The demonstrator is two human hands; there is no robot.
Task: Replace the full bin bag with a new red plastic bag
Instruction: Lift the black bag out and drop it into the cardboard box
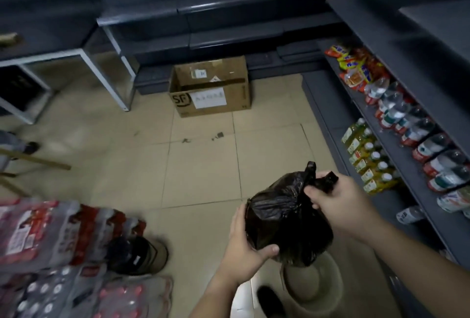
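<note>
while we hold the tied black bag (284, 218) just above the emptied bin (315, 289), our right hand (338, 203) is clamped on its knot up top and our left hand (244, 241) cups its left side; no red bag shows.

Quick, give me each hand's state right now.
Left hand: closed on the side of the black bin bag.
Right hand: grip closed on the bag's tied top.
</note>
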